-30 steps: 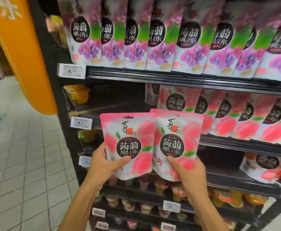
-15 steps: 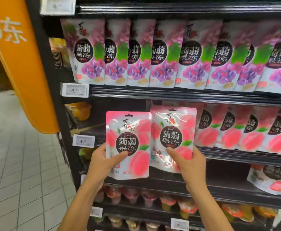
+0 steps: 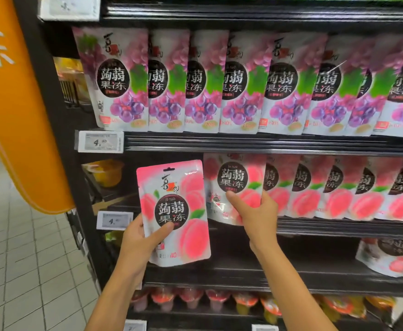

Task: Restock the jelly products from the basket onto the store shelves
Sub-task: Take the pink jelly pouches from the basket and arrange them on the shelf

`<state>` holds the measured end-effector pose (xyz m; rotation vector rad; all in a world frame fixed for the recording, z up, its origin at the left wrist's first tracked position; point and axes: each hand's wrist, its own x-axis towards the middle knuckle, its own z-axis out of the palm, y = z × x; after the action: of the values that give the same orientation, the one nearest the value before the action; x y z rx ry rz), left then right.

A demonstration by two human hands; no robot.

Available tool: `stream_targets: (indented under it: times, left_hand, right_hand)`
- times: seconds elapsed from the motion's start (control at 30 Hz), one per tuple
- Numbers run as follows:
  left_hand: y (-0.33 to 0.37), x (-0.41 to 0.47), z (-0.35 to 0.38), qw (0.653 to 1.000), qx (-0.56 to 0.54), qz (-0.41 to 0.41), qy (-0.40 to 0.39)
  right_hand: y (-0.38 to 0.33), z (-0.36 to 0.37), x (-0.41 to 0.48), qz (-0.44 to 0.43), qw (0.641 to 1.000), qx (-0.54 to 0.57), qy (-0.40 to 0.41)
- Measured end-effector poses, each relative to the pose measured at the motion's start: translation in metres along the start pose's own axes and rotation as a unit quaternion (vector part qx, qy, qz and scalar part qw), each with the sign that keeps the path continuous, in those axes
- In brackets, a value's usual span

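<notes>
My left hand (image 3: 141, 237) grips a pink peach jelly pouch (image 3: 174, 211) by its lower left corner, upright in front of the shelf unit. My right hand (image 3: 257, 211) holds a second peach jelly pouch (image 3: 233, 177) at the left end of the peach pouch row (image 3: 339, 187) on the middle shelf (image 3: 339, 225), thumb across its front. That pouch's top reaches under the shelf above. The basket is out of view.
A row of purple grape jelly pouches (image 3: 243, 82) fills the shelf above. Price tags (image 3: 101, 141) sit on the shelf edges. Jelly cups (image 3: 195, 299) line the low shelf. A lone pouch (image 3: 389, 256) lies at right. An orange sign (image 3: 16, 103) hangs at left over the tiled floor.
Both hands rose. My right hand carried its pouch up and back to the left end of the peach row, away from the left pouch. The view tilted upward.
</notes>
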<state>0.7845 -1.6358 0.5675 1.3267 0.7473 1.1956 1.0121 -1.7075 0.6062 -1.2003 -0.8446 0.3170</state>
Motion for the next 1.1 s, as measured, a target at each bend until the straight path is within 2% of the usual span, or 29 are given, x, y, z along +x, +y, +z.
stream_targets:
  times: [0.23, 0.53, 0.83, 1.1]
  left_hand:
    - [-0.003, 0.005, 0.001, 1.000, 0.008, -0.005, -0.016]
    - [-0.005, 0.004, 0.001, 1.000, 0.006, -0.008, -0.024]
    - [-0.013, 0.004, 0.000, 0.999, -0.004, -0.005, -0.039]
    - [-0.010, 0.004, -0.001, 0.999, -0.005, -0.003, -0.037]
  right_hand:
    - [0.008, 0.024, 0.007, -0.014, 0.999, -0.048, 0.016]
    - [0.015, -0.007, -0.005, -0.068, 0.982, -0.161, -0.074]
    - [0.011, -0.014, -0.006, -0.065, 0.966, -0.248, 0.017]
    - [0.014, 0.012, 0.002, -0.033, 0.945, -0.322, 0.046]
